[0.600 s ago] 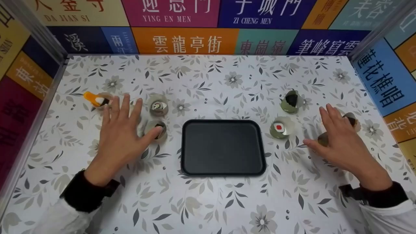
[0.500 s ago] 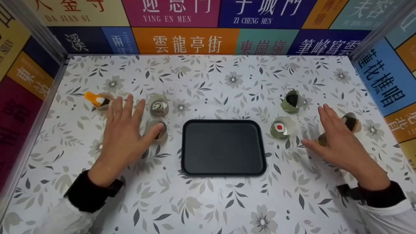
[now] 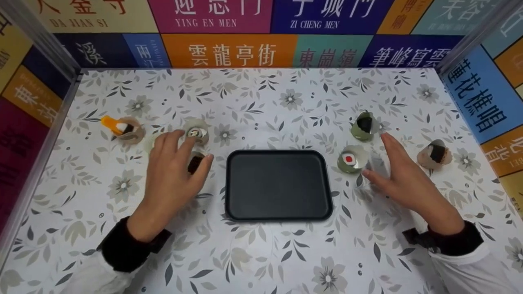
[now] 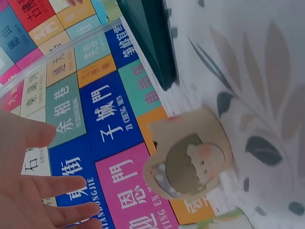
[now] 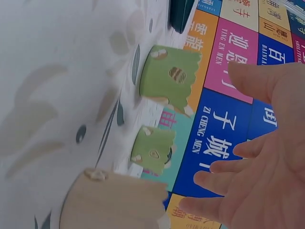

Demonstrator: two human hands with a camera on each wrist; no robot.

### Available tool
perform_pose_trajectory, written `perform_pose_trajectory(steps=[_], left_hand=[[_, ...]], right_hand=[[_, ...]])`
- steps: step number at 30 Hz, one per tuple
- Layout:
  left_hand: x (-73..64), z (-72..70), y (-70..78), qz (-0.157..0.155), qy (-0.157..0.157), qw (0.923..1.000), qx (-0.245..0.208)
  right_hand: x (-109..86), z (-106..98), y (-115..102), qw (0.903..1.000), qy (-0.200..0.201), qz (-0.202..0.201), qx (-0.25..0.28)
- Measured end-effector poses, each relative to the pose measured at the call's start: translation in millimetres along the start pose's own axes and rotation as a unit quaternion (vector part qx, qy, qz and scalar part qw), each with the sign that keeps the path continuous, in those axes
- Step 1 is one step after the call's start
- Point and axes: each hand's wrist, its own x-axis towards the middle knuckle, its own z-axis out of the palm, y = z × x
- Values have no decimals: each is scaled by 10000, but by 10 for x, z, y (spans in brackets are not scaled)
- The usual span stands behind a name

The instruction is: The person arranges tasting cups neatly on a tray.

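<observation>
My left hand (image 3: 171, 175) hovers, fingers spread and lightly bent, over a paper cup with a dark piece (image 3: 195, 162) in it. In the left wrist view that hand (image 4: 52, 186) is apart from a tan cup (image 4: 195, 160) printed with a cartoon face. Holding nothing, my right hand (image 3: 412, 183) has its fingers extended, its thumb near a green cup (image 3: 347, 164) holding a white sushi piece with a red centre. The right wrist view shows this hand (image 5: 252, 157) beside two green cups, the nearer one (image 5: 171, 78) larger, and a beige cup (image 5: 114, 200).
A black tray (image 3: 278, 185) lies between the hands. An orange-topped sushi piece (image 3: 116, 125) leans in a cup at far left; another cup (image 3: 197, 131) stands behind my left hand. Right are a green cup (image 3: 363, 127) and a tan cup (image 3: 434, 155). Printed panels (image 3: 233, 51) wall the table.
Both hands have moved inward, the left rightward with its fingers bending more, the right leftward towards the green cups. The far-right cup is now uncovered.
</observation>
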Motion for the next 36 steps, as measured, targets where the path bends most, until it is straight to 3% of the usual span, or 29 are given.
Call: perform_pose_trajectory(steps=[5,8,15,20,25,29,36], left_hand=[[-48,80,145,176,213,9991,-325],[-73,136,233,83,99,9993,-342],[-103,220,390,-487,-1082,9928,-163],[-129,294,423,-637,-1504,9866,-10],[-119,368,423,-921,-1973,9760,10],[-94,426,408,-1023,-2194,9702,72],[-106,465,372,-990,-2206,9702,146]], right_hand=[[43,99,-62,9999,68,63,64],[77,139,-84,9996,57,197,181],[160,241,-101,9981,5,390,471],[217,297,-130,9963,-53,696,497],[269,345,-171,9941,226,969,440],[317,376,-192,9915,341,1181,435],[364,403,-187,9887,188,1391,523]])
